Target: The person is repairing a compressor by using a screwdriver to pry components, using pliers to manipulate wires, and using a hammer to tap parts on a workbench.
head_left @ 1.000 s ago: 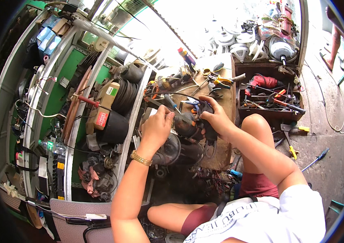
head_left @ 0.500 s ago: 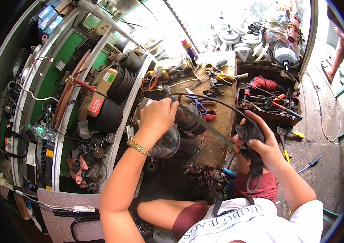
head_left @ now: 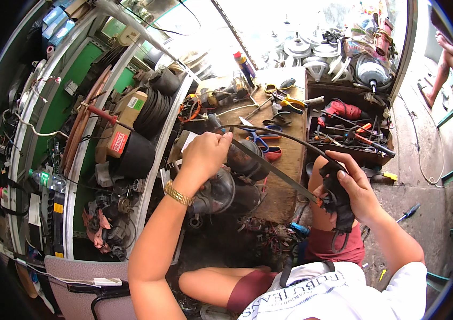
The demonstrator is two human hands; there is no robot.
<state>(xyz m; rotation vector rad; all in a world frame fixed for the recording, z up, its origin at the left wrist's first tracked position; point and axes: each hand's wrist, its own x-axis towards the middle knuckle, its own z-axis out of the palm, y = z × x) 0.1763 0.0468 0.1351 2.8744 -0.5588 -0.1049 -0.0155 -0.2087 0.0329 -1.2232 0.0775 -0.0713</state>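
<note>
A hacksaw with a thin dark bowed frame and a flat grey blade (head_left: 274, 169) spans the space between my two hands. My left hand (head_left: 208, 153), with a gold-coloured watch or bracelet (head_left: 178, 193) on its wrist, is closed round the saw's far end. At the near end, my right hand (head_left: 357, 191) holds the handle (head_left: 338, 205), which looks wrapped in black material; its fingers are partly stretched along it. Under the blade lies a dark cylindrical motor or pump body (head_left: 248, 160), beside another rounded metal housing (head_left: 218, 192). Whether the blade touches either cannot be told.
Pliers (head_left: 289, 101) and blue-handled scissors (head_left: 258, 141) lie on the wooden board (head_left: 285, 184). A tool box (head_left: 314, 154) stands right of it, a screwdriver (head_left: 409, 213) on the floor. Metal shelves (head_left: 149, 213) crowded with parts run along the left. Another person's leg (head_left: 442, 80) shows far right.
The saw's handle end has shifted slightly right and nearer to me, and my right fingers have loosened and straightened somewhat. My left hand keeps its hold. The whole view has slid a little.
</note>
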